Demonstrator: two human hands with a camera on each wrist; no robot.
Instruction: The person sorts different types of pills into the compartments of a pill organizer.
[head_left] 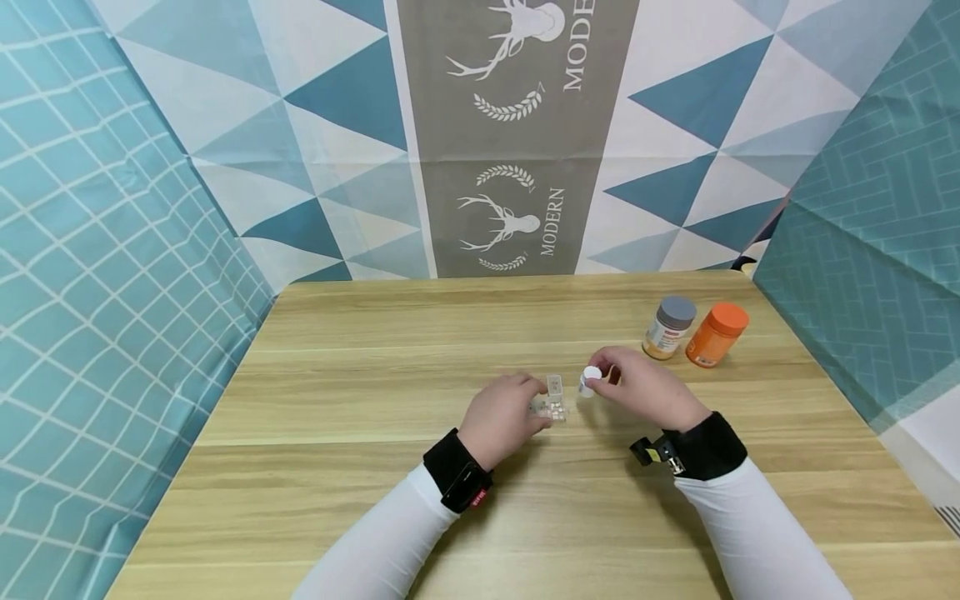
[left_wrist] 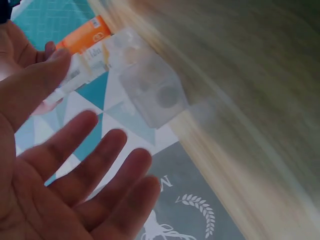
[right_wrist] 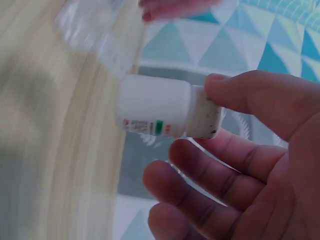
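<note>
My right hand (head_left: 645, 387) pinches a small white pill bottle (right_wrist: 152, 102) by its cap between thumb and fingers. In the right wrist view the bottle lies sideways across the picture, its printed label partly showing. Just left of it in the head view is a clear plastic pill box (head_left: 555, 387) with one lid up and several white pills in its compartments. My left hand (head_left: 504, 417) is at the box's left side, thumb and fingers spread apart. The left wrist view shows those fingers relaxed, with the blurred pill box (left_wrist: 152, 92) beyond their tips.
A bottle with a grey lid (head_left: 670, 327) and an orange bottle (head_left: 717, 335) stand side by side at the back right of the wooden table (head_left: 337, 358). Patterned cloth (head_left: 345, 125) hangs behind the table, with blue-green cloth (head_left: 97, 275) at the left.
</note>
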